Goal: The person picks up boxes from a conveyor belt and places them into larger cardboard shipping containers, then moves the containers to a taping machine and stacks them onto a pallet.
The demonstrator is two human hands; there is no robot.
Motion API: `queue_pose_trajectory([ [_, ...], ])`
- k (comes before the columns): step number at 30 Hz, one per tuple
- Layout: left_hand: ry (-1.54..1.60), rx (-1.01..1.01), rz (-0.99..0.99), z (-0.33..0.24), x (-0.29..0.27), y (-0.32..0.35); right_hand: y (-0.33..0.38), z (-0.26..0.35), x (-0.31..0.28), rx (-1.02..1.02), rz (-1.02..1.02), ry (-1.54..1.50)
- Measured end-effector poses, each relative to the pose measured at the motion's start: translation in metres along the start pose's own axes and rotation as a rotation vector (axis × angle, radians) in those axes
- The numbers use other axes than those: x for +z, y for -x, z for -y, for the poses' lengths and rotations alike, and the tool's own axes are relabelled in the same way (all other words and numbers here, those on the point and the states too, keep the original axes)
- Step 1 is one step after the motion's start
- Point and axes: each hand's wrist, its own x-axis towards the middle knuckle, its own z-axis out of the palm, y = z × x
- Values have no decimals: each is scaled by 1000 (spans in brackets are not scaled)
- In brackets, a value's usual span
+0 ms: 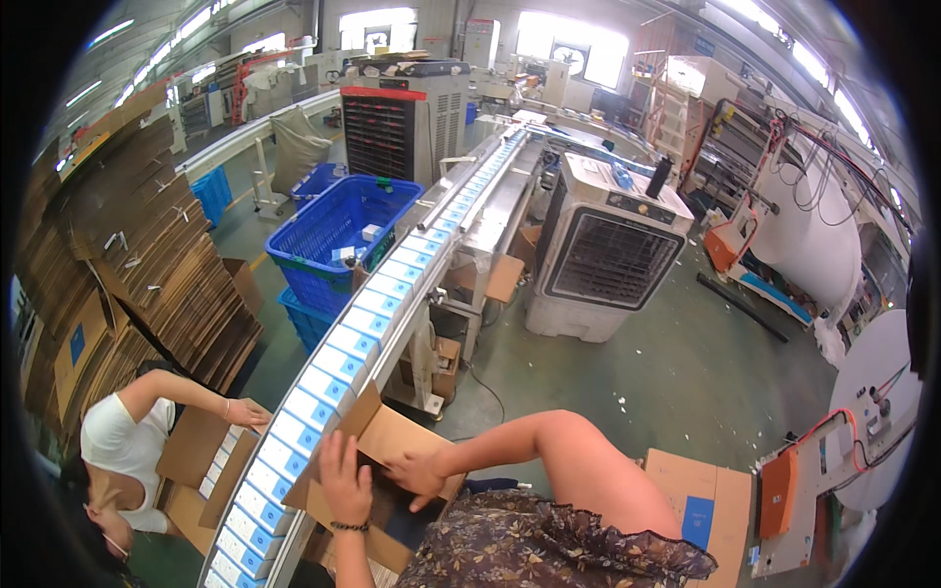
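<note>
1. We see the carton [392, 436] under our left hand [345, 480] and right hand [417, 473] in plain brown cardboard, darker inside.
2. The small boxes [343, 348] on the conveyor running from near left to far centre are white with light blue faces.
3. Our garment [549, 544], near centre, is dark with a pale floral pattern.
4. The crates [338, 230] left of the conveyor are bright blue.
5. The stacked flat cartons [127, 265] at left are brown.
6. The co-worker's top [113, 441], near left, is white.
7. The air cooler [608, 250] at centre is off-white with a dark grille.
8. The floor [676, 363] is grey-green.
9. The panel [779, 490] at near right is orange.
</note>
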Motion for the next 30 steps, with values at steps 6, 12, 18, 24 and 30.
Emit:
queue_pose_trajectory([
  [6, -308, 85, 341, 74, 99, 45, 88, 11, -78, -186, 242, -511],
  [12, -455, 47, 333, 42, 20, -58, 47, -51, -35, 101, -758, 124],
  [18, -469, -533, 132, -21, 48, 56, -43, -87, 33, 851, -1288, -1023],
  [24, -515, -731, 162, -5, 19, 238, -68, -118, 162, 784, -304, -1729],
  [30, -314, -1506, -763, 9, -67, 446, -105, -12, 220, 483, -382, -1110],
])
